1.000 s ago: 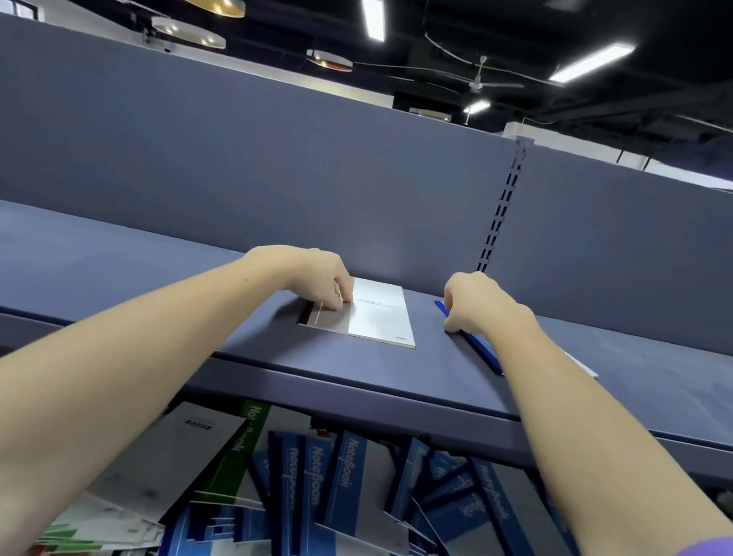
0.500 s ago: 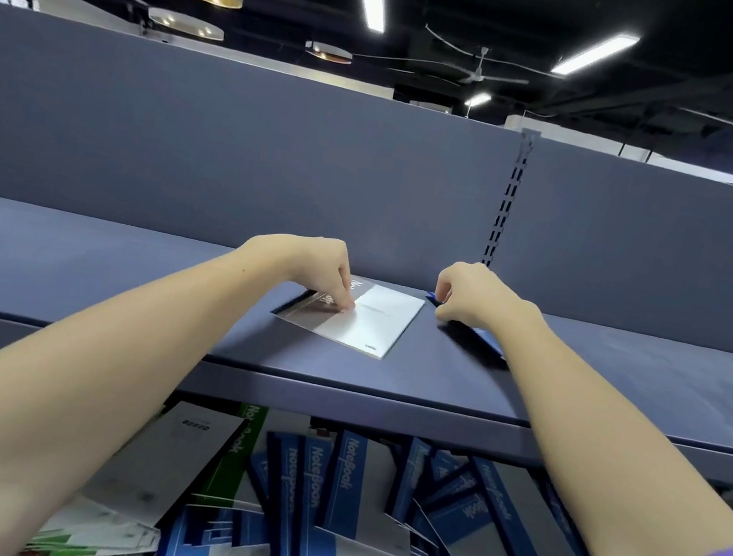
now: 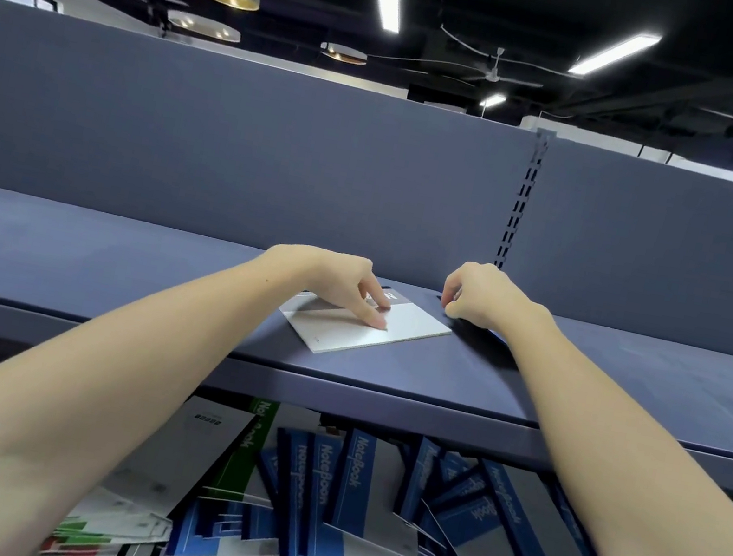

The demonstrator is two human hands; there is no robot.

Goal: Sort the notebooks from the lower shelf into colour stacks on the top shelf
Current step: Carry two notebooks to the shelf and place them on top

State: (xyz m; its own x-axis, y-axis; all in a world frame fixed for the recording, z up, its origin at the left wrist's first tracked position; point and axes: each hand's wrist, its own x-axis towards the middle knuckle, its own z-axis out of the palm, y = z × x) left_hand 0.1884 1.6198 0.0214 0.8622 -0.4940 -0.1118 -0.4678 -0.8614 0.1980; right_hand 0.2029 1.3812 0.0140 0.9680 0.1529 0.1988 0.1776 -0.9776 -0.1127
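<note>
**Hand Positions at the Top Shelf**

The left hand (image 3: pixel 343 286) lies on the grey notebook (image 3: pixel 370 327), fingers (image 3: pixel 370 315) extended and pressing flat on its cover. The grey notebook lies skewed on the top shelf (image 3: pixel 112 262), near the front edge. The right hand (image 3: pixel 481 298) is just right of the grey notebook, fingers curled down onto a blue notebook (image 3: pixel 499 335), mostly hidden beneath the hand; whether it pinches this notebook cannot be determined. On the lower shelf, a loose pile of notebooks (image 3: pixel 338 508) lies beneath the top shelf: mostly blue, some grey, one green notebook (image 3: pixel 251 448).
</note>
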